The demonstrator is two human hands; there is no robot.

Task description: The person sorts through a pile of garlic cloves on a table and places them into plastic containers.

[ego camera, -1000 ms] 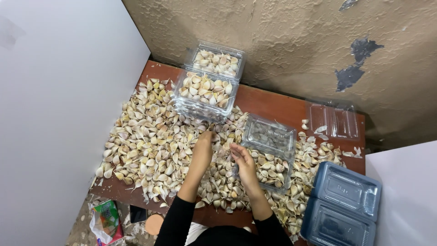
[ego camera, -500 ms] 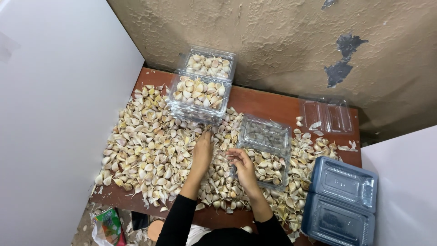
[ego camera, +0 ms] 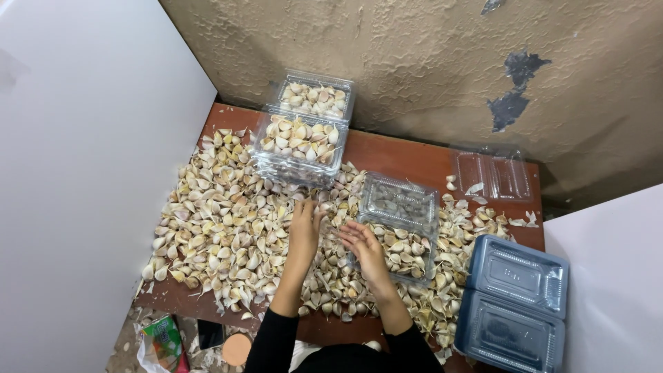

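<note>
A wide heap of garlic cloves [ego camera: 221, 221] covers a small brown table [ego camera: 407, 155]. My left hand [ego camera: 304, 228] lies palm down on the cloves in the middle of the heap, fingers together. My right hand [ego camera: 363, 243] hovers just right of it with curled fingers, at the left edge of an open clear clamshell box [ego camera: 400, 228] partly filled with cloves. Whether the right hand holds a clove is not visible. Two filled clear boxes [ego camera: 300, 141] stand stacked at the back.
A white panel [ego camera: 83, 173] walls the left side and a rough plaster wall [ego camera: 414, 62] the back. An empty clear tray [ego camera: 494, 176] lies back right. Blue-tinted clamshell boxes [ego camera: 514, 297] sit at the right. A snack packet [ego camera: 162, 335] lies on the floor.
Both hands stay on the heap almost where they were. The head camera has shifted slightly, so the table sits a little lower in view.
</note>
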